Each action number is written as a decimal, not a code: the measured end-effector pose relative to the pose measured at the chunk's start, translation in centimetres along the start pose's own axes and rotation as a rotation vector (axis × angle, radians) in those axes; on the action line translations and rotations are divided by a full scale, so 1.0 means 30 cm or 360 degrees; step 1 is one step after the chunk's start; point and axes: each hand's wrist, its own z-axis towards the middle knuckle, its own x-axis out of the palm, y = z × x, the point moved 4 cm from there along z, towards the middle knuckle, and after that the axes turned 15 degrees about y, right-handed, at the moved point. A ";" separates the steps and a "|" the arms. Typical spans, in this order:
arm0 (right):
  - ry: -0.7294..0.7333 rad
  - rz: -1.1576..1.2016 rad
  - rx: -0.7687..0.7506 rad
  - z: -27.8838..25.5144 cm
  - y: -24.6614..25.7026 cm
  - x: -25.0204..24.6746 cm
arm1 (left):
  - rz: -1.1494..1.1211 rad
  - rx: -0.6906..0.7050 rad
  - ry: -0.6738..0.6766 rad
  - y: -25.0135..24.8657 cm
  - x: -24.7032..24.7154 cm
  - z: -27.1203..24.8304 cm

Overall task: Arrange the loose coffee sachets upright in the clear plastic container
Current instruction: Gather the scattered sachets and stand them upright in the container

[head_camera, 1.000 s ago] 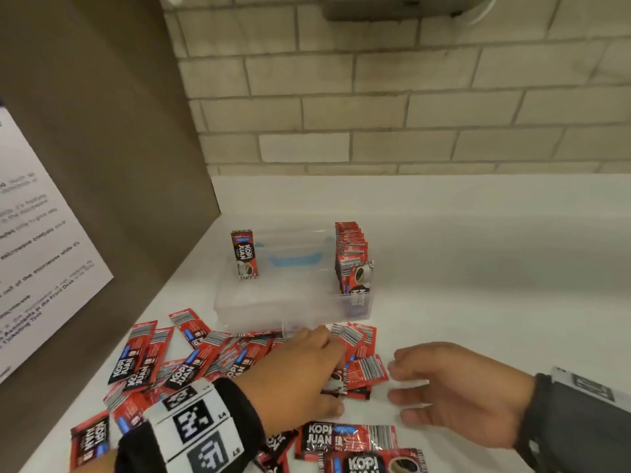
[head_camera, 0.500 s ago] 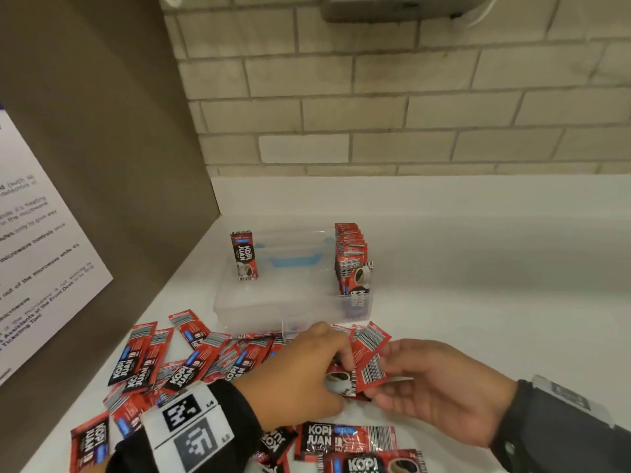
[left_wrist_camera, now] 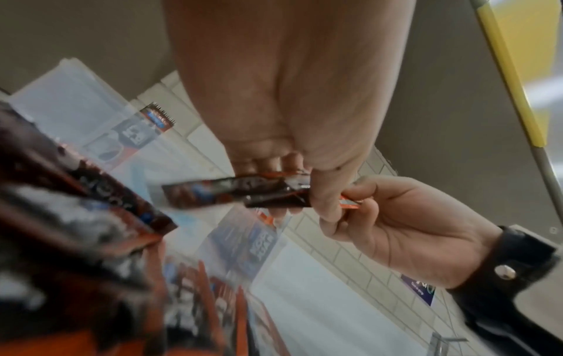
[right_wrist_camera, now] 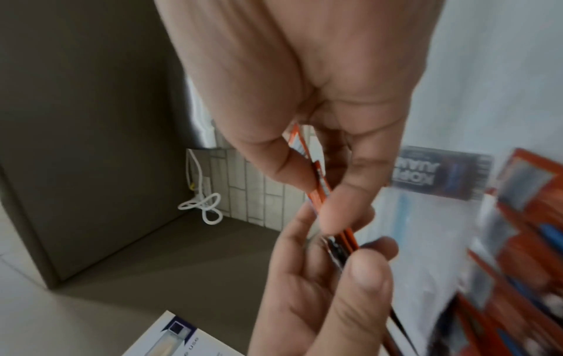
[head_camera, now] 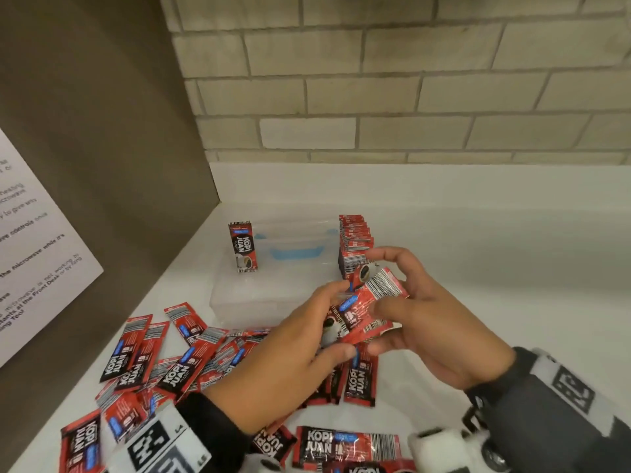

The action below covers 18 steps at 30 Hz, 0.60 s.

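Both hands hold a small stack of red coffee sachets (head_camera: 367, 310) lifted just in front of the clear plastic container (head_camera: 273, 288). My left hand (head_camera: 307, 339) pinches the stack's left end, and my right hand (head_camera: 406, 302) pinches its right end. The left wrist view shows the stack of sachets (left_wrist_camera: 243, 195) edge-on between the fingers; the right wrist view shows the same stack of sachets (right_wrist_camera: 332, 209) between thumb and fingers. A row of upright sachets (head_camera: 353, 244) fills the container's right side. One sachet (head_camera: 243, 246) stands upright at its left. Several loose sachets (head_camera: 164, 356) lie flat on the white counter.
A brown cabinet side (head_camera: 102, 131) with a white paper notice (head_camera: 30, 240) stands on the left. A brick wall (head_camera: 409, 80) runs behind the counter. More loose sachets (head_camera: 345, 445) lie near the front edge. Bare white counter (head_camera: 495, 268) stretches to the right.
Both hands have picked sachets off the counter and raised them toward the container's right front corner. The right hand went from resting open on the counter to pinching the stack.
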 end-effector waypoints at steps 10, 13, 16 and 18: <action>0.0280 -0.0318 -0.0298 0.147 0.090 0.043 | 0.0089 0.0056 -0.0164 -0.004 -0.122 0.041; 0.0184 -0.0475 -0.0550 0.157 0.132 0.018 | 0.0145 0.0008 -0.0182 -0.004 -0.173 0.034; 0.0000 -0.0531 -0.0801 0.137 0.180 -0.037 | 0.0116 -0.0006 -0.0280 0.010 -0.206 0.029; -0.0096 -0.0649 -0.0827 0.121 0.203 -0.081 | -0.0022 -0.0013 -0.0376 0.036 -0.222 0.021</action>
